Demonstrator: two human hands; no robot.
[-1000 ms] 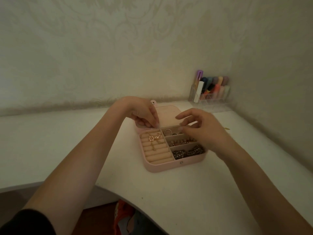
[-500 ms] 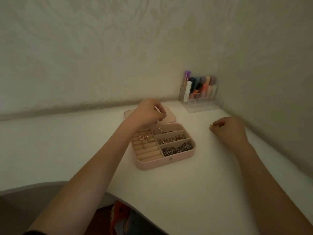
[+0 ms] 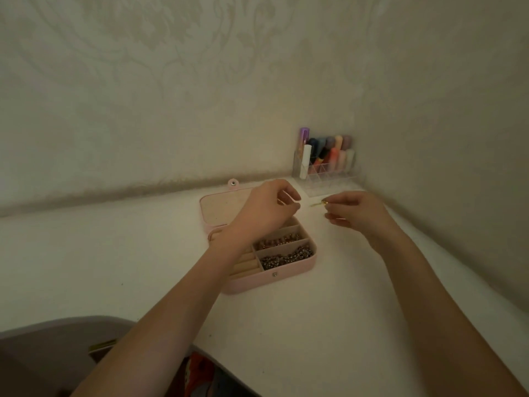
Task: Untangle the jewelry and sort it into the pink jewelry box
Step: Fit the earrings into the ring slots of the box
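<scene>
The pink jewelry box (image 3: pixel 286 275) lies open on the white table, its lid (image 3: pixel 220 206) flat behind it. Two right compartments hold beaded pieces (image 3: pixel 279 241) and a dark chain (image 3: pixel 286 257); cream ring rolls (image 3: pixel 244 266) fill the left side. My left hand (image 3: pixel 266 209) hovers over the box's back part with fingers curled, and I cannot see anything in it. My right hand (image 3: pixel 355 210) is to the right of the box and pinches a small gold piece (image 3: pixel 319 204) that sticks out toward the left hand.
A clear organizer (image 3: pixel 329 173) with colourful tubes stands in the back right corner against the walls. The white table (image 3: pixel 315 325) has a curved front edge; a dark chair edge (image 3: pixel 57 330) shows below on the left.
My right hand left the box, picked up the gold piece at the right and now holds it nearer the left hand. The left hand rose over the box's back part.
</scene>
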